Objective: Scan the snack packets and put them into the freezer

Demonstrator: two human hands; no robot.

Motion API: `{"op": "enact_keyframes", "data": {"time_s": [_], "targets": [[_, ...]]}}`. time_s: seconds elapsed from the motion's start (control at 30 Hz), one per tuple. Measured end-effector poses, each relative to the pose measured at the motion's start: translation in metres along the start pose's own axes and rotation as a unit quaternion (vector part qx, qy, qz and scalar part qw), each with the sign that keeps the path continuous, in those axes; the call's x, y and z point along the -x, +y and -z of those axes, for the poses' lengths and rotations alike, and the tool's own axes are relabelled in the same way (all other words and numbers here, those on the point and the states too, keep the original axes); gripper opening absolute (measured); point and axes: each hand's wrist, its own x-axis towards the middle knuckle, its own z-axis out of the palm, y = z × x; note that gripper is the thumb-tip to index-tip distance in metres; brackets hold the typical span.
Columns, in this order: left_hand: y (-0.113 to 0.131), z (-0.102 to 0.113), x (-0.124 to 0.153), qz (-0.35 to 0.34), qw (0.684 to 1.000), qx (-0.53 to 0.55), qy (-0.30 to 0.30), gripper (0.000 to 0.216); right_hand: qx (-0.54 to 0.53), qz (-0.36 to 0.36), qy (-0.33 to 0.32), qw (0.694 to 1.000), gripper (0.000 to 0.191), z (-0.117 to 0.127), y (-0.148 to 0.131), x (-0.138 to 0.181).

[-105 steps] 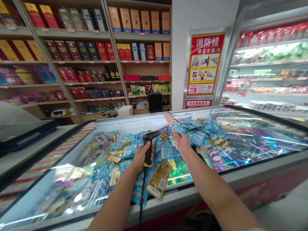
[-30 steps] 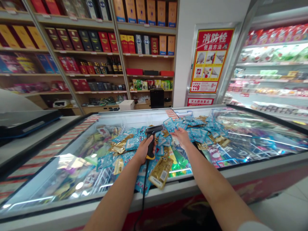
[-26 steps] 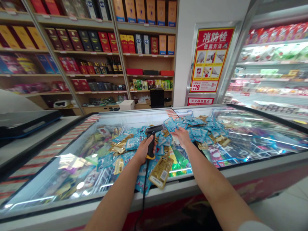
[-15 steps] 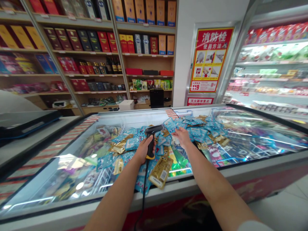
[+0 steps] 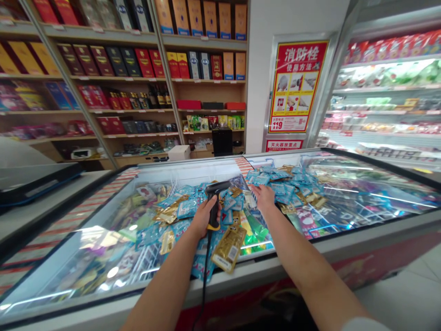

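Observation:
My left hand [image 5: 204, 215] is wrapped round a black barcode scanner [image 5: 214, 204] with a yellow-edged base, held upright over the packets. Its head points right, and a black cable [image 5: 206, 269] hangs down from the handle. My right hand [image 5: 263, 197] is closed, fingertips pinching the edge of a small packet [image 5: 238, 182] that shows a dark, bluish, blurred face before the scanner. Beneath and left of the scanner lies a pile of blue packets [image 5: 188, 208] and gold ones. A gold packet [image 5: 228, 248] with a barcode lies at the front edge. More blue packets [image 5: 284, 191] are heaped to the right.
The packets rest on the glass top of a chest freezer [image 5: 117, 239] with goods inside. A dark flat device [image 5: 37, 181] stands on the left counter. Behind are shelves of boxes [image 5: 196, 64], a red poster [image 5: 298, 85] and a lit refrigerated display [image 5: 389, 101].
The packet in my right hand has turned from its bright blue printed face to a darker one. The scanner stays in almost the same place. The view has shifted slightly.

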Motion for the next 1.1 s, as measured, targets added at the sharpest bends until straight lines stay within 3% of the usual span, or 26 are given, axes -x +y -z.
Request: {"op": "enact_keyframes", "data": {"time_s": [0.23, 0.43, 0.57, 0.67, 0.77, 0.87, 0.97, 1.1], "targets": [[-0.002, 0.001, -0.001, 0.000, 1.000, -0.009, -0.002, 0.053, -0.046, 0.015, 0.082, 0.996, 0.026, 0.004, 0.004, -0.009], [-0.006, 0.003, -0.004, -0.013, 1.000, 0.008, 0.003, 0.049, -0.052, 0.020, 0.092, 0.994, 0.021, 0.007, 0.007, -0.013], [-0.006, 0.004, -0.004, -0.013, 1.000, 0.020, 0.002, 0.050, -0.052, 0.000, 0.054, 0.997, 0.008, 0.010, 0.002, -0.012], [-0.006, 0.004, -0.003, -0.013, 1.000, 0.016, 0.001, 0.049, -0.035, -0.037, 0.018, 0.999, 0.035, 0.011, -0.001, -0.011], [-0.005, 0.003, -0.003, -0.010, 1.000, 0.012, 0.000, 0.049, 0.036, -0.056, -0.006, 0.998, 0.032, 0.010, 0.001, -0.009], [-0.004, 0.003, -0.003, -0.006, 1.000, 0.006, -0.002, 0.049, 0.180, 0.007, -0.043, 0.983, 0.012, 0.008, 0.012, -0.005], [-0.003, 0.002, -0.002, -0.006, 1.000, 0.003, -0.001, 0.050, 0.280, 0.082, -0.104, 0.951, 0.005, 0.006, 0.025, 0.001], [-0.003, 0.002, -0.001, -0.007, 1.000, 0.001, 0.001, 0.050, 0.288, 0.042, -0.116, 0.950, 0.012, 0.001, 0.031, 0.005]]}}
